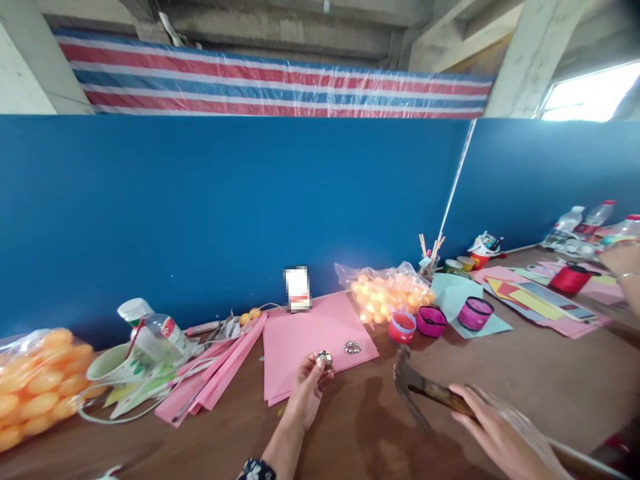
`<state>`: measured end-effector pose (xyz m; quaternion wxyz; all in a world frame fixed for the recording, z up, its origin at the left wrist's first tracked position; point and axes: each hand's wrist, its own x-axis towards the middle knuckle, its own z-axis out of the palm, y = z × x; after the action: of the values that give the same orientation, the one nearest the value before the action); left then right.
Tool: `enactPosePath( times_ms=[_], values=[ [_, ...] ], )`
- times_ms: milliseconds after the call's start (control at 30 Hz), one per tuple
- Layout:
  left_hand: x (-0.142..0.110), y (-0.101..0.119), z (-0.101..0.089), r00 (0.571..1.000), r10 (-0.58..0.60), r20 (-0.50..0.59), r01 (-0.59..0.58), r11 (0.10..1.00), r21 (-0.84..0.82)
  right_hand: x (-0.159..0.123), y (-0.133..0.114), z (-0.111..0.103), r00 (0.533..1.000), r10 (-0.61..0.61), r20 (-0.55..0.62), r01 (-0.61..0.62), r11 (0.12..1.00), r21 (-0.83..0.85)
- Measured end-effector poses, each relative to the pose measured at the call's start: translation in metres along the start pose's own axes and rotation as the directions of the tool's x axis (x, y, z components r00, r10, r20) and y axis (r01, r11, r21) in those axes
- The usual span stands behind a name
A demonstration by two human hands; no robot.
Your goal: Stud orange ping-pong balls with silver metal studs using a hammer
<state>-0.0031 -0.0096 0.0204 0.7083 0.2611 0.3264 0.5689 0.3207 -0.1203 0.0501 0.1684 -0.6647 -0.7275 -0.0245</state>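
My left hand is closed, pinching a small shiny metal piece between thumb and fingers. It hovers at the near edge of a stack of pink paper. A little to its right, several small silver ball-shaped pieces lie in a cluster on the paper. My right hand grips the wooden handle of a claw hammer over the brown table. The hammer's dark metal head points left, with its claw downward. Whether its head touches the tabletop I cannot tell.
Bags of orange balls stand behind and at far left. Small red and purple fabric rings sit near the hammer. Pink strips, a cable and a bottle lie left. Another person's arm reaches in at right. A blue partition stands behind.
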Motion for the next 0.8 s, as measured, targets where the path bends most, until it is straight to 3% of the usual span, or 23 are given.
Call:
enactPosePath(
  times_ms=[133, 267, 467, 800],
  values=[
    [0.000, -0.001, -0.003, 1.000, -0.003, 0.028, 0.003, 1.000, -0.004, -0.005, 0.030, 0.000, 0.998, -0.023, 0.060, 0.027, 0.997, -0.067],
    [0.000, -0.002, -0.004, 0.999, 0.000, 0.036, 0.000, 1.000, -0.005, -0.009, 0.049, 0.007, 0.994, 0.047, 0.103, -0.043, 0.998, -0.040],
    [0.000, -0.002, -0.004, 1.000, -0.008, 0.026, 0.008, 1.000, -0.004, -0.008, 0.059, 0.006, 0.987, 0.117, 0.113, -0.121, 0.992, 0.036],
    [-0.001, -0.001, -0.001, 1.000, -0.009, 0.020, 0.009, 1.000, 0.000, -0.007, 0.068, 0.012, 0.987, 0.120, 0.109, -0.127, 0.990, 0.062]
  ],
)
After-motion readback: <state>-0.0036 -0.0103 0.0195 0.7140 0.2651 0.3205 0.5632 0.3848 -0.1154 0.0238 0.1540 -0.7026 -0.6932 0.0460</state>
